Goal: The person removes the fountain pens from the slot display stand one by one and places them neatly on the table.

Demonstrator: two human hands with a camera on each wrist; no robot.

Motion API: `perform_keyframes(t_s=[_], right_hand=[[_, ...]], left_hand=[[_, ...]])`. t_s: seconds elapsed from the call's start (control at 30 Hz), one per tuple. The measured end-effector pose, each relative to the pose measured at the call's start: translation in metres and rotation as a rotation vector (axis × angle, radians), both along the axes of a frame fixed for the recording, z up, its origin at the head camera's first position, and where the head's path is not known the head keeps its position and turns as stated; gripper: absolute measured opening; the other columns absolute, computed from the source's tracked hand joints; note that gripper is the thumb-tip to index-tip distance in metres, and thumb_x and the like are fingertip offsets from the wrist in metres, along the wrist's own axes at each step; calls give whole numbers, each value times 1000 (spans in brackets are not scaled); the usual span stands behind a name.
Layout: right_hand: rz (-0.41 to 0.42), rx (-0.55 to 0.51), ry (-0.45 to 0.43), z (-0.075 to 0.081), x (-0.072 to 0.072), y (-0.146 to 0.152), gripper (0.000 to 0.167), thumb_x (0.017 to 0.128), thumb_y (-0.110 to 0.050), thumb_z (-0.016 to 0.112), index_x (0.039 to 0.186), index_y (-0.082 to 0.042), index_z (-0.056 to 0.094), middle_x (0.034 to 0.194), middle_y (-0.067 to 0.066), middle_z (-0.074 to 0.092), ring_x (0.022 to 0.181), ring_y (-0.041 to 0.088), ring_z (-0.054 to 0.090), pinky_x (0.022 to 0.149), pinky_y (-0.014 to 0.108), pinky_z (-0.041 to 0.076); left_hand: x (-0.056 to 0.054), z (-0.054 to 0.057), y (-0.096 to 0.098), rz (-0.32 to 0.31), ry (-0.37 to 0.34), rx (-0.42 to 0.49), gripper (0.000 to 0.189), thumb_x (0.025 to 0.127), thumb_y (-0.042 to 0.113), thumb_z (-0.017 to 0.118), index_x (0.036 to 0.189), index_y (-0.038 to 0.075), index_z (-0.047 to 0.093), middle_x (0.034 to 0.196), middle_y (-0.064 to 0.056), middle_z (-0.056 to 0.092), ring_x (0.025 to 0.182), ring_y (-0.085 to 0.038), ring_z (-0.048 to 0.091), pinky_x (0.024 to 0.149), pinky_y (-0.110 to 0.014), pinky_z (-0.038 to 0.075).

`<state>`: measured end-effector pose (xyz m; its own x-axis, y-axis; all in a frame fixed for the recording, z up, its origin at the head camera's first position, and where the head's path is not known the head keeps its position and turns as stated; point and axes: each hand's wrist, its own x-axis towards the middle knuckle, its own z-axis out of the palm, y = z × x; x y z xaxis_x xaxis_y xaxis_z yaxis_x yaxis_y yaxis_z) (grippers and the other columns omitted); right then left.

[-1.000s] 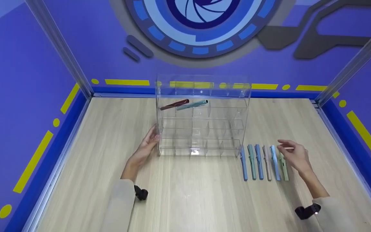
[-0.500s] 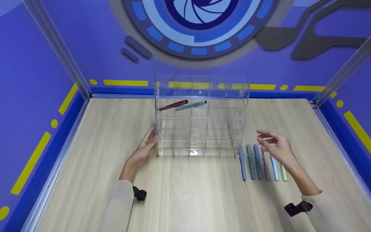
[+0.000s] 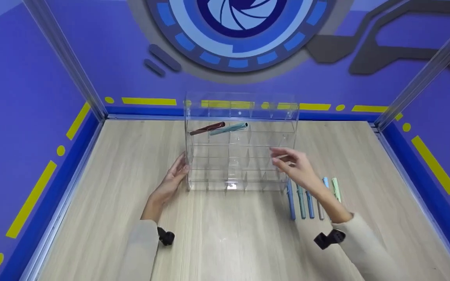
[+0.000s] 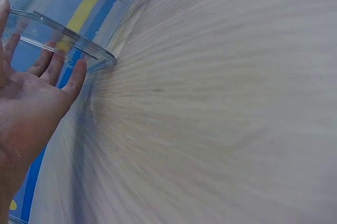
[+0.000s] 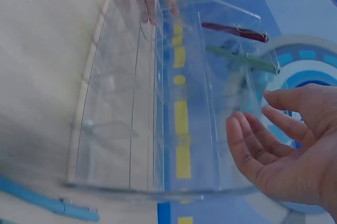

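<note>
A red pen (image 3: pixel 207 128) and a teal pen (image 3: pixel 229 129) are lodged in the clear rack (image 3: pixel 238 157), touched along its side by the left hand's (image 3: pixel 170 178) relaxed fingers. Six other pens (image 3: pixel 301 203) (one mostly hidden) are left on the surface (image 3: pixel 225 234) near the right hand (image 3: pixel 296 166), held loosely bent and empty.

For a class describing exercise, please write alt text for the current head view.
A left hand touches the side of a clear compartmented rack holding a dark red pen and a teal pen. An empty right hand hovers near its other side; more pens lie on the table.
</note>
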<state>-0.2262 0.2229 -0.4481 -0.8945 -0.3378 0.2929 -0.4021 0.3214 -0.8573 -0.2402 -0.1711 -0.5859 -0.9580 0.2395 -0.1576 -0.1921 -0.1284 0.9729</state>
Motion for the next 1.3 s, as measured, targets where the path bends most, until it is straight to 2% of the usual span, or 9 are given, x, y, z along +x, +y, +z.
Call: perform_keyframes(t_s=[0.1, 0.2, 0.4, 0.57, 0.73, 0.9, 1.03, 1.13, 1.3], right_hand=[[7, -53, 17, 1, -6, -19, 32, 97, 6, 63, 129, 11, 63, 114, 29, 69, 88, 8, 70, 71, 23, 62], [-37, -161, 2, 2, -14, -39, 36, 98, 6, 62, 133, 9, 60, 118, 26, 68, 89, 9, 71, 73, 25, 64], [-106, -424, -58, -7, -33, -76, 46, 100, 2, 60, 144, 6, 50, 130, 20, 64, 90, 9, 73, 75, 27, 64], [-105, -518, -135, -6, -45, -102, 54, 101, -3, 61, 152, 1, 43, 141, 24, 56, 90, 10, 74, 78, 31, 65], [-121, -530, -216, -9, -49, -115, 54, 102, -3, 59, 154, -2, 43, 142, 25, 55, 87, 9, 74, 74, 28, 65], [-144, -494, -225, -11, -49, -123, 47, 102, -3, 59, 149, -1, 50, 146, 24, 55, 86, 8, 74, 72, 25, 64], [-179, -484, -221, -11, -51, -128, 42, 98, -2, 65, 140, 1, 59, 135, 23, 61, 87, 10, 74, 72, 27, 65], [-209, -476, -221, -10, -53, -130, 37, 97, -1, 67, 134, 2, 63, 119, 28, 67, 83, 10, 74, 70, 28, 65], [-229, -479, -231, -9, -55, -130, 29, 98, 0, 65, 126, 5, 65, 117, 26, 69, 84, 15, 75, 69, 28, 65]], left_hand=[[0, 0, 0, 11, -13, -10, 74, 107, 32, 55, 166, 22, 11, 174, -9, 8, 162, -27, 6, 133, -43, 9], [0, -1, 0, 17, -16, -12, 74, 107, 32, 54, 166, 21, 11, 174, -10, 8, 162, -29, 6, 133, -44, 10], [-1, 0, -2, -5, -11, -19, 74, 107, 34, 53, 166, 23, 9, 174, -8, 4, 162, -27, 3, 133, -44, 7], [0, 2, -5, 14, -8, -31, 73, 108, 34, 53, 166, 23, 10, 174, -8, 3, 162, -28, 2, 133, -46, 5], [1, 0, -3, -10, 10, -10, 71, 108, 32, 51, 166, 24, 11, 174, -7, 4, 162, -27, 2, 133, -44, 7], [1, -1, -1, -12, 3, 2, 70, 108, 32, 51, 166, 26, 13, 174, -5, 5, 162, -25, 3, 133, -43, 8], [2, -1, 0, -6, -4, -4, 69, 108, 32, 51, 166, 27, 13, 175, -4, 5, 162, -25, 3, 133, -43, 8], [1, -1, 0, -7, -3, -2, 70, 108, 31, 51, 166, 26, 12, 174, -5, 5, 162, -25, 4, 133, -43, 8], [1, -1, 0, 5, -15, 8, 73, 106, 36, 55, 166, 27, 13, 174, -5, 6, 162, -25, 6, 133, -43, 8]])
